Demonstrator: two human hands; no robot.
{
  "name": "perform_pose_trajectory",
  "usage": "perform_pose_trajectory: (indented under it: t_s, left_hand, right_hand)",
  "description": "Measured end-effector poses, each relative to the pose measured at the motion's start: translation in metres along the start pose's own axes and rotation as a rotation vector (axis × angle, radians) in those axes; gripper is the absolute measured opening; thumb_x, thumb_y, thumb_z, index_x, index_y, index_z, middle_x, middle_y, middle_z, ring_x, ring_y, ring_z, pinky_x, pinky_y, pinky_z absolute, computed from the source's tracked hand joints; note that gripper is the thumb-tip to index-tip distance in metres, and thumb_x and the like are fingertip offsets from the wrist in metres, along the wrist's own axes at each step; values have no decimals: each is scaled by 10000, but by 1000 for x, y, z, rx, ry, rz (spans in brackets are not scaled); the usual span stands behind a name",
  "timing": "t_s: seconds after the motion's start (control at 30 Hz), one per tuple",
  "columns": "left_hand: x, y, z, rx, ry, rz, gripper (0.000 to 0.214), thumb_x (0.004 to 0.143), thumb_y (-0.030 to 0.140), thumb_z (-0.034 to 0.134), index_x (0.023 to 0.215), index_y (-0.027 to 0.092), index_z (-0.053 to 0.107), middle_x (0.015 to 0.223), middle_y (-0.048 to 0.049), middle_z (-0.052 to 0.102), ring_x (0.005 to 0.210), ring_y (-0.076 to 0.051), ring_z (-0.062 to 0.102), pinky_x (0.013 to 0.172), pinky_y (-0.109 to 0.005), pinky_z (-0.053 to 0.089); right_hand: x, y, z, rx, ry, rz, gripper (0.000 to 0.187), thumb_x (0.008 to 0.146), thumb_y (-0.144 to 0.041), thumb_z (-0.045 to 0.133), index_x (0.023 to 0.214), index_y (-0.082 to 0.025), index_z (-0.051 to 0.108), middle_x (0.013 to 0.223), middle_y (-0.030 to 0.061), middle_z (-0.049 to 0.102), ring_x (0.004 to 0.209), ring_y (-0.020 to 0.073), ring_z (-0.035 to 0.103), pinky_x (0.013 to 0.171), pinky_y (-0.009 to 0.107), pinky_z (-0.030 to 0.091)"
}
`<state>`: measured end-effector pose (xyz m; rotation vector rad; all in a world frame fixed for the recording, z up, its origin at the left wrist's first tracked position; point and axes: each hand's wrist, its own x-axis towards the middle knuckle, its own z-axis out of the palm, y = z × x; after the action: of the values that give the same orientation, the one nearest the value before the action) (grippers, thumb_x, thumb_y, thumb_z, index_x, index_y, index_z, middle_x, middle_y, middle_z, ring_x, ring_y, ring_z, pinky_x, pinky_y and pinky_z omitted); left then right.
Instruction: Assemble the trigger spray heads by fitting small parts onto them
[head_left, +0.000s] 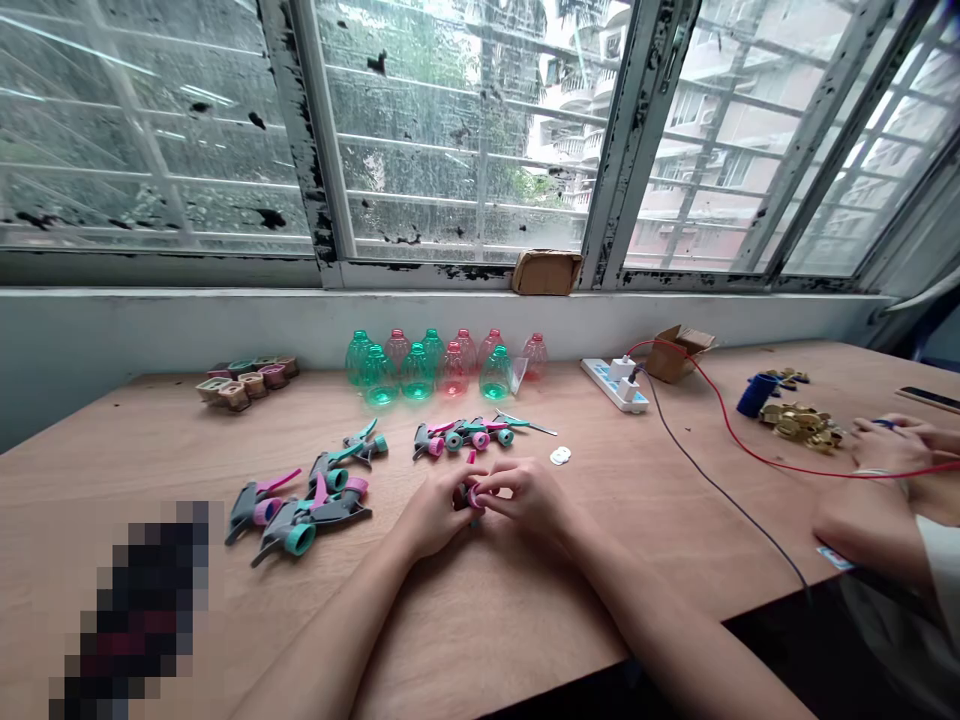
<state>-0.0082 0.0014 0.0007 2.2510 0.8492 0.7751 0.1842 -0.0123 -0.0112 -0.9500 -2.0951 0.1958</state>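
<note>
Far to the left of the grip, against the wall below the window, sits a cluster of small square tan and pink plastic pieces (247, 381). Just left of the grip lies a loose heap of grey plastic trigger-spray heads (300, 510) with pink triggers and teal collars, most looking fully put together. Ahead of the grip stands a double row of clear green and pink plastic bottles (417, 372), with no spray head fitted on any of them. Just beyond the grip lies a 2nd, smaller heap of matching grey spray heads (465, 437), so 2 heaps of heads and the row of bottles remain apart.

At the centre of the pale wooden counter (495, 620), the left hand (435, 512) and right hand (525, 497) come in low from the bottom edge, forearms angled inward. Their fingertips press together, pinching a small pink plastic piece (474, 497), which is mostly hidden by the fingers.

Just right of the grip lie 2 small white discs (560, 456). Farther right are a white power strip (615, 385), a blue spool (757, 395), and a pile of brass fittings (799, 425) beside a co-worker's hands (896, 445).
</note>
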Motion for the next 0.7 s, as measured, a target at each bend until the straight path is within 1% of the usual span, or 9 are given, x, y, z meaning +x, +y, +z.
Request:
perform_pose_trajectory:
  t_s: [0.2,0.33,0.57,0.7]
  left_hand:
    - [0,1,1,48,20,-1,462,757,153,588,1212,231,573,913,-14,707,749,-144,628,680,-223,473]
    - [1,3,2,44,15,10,464,762,139,575,1216,236,572,947,-12,712,767,-142,636,697,-222,475]
    - [2,4,4,43,18,18,447,771,128,567,1206,233,578,956,-5,719,761,-135,642,705,-220,475]
    - [3,5,4,35,23,25,435,766,121,569,1190,218,587,940,-14,719,772,-140,646,714,-222,478]
  right_hand:
    - [0,-2,-1,-4,-35,30,103,808,-279,661,835,-256,757,750,-5,696,597,94,577,590,203,384]
    - [1,-2,-3,14,-54,39,85,792,-250,670,801,-248,754,718,-14,699,566,83,556,575,199,370]
    - [1,0,-5,-36,-83,91,103,798,-276,665,813,-251,763,634,-22,676,524,75,524,543,199,337]
    - [2,-3,-9,-64,-94,63,102,809,-282,660,816,-258,759,661,-22,683,545,75,541,552,198,332]
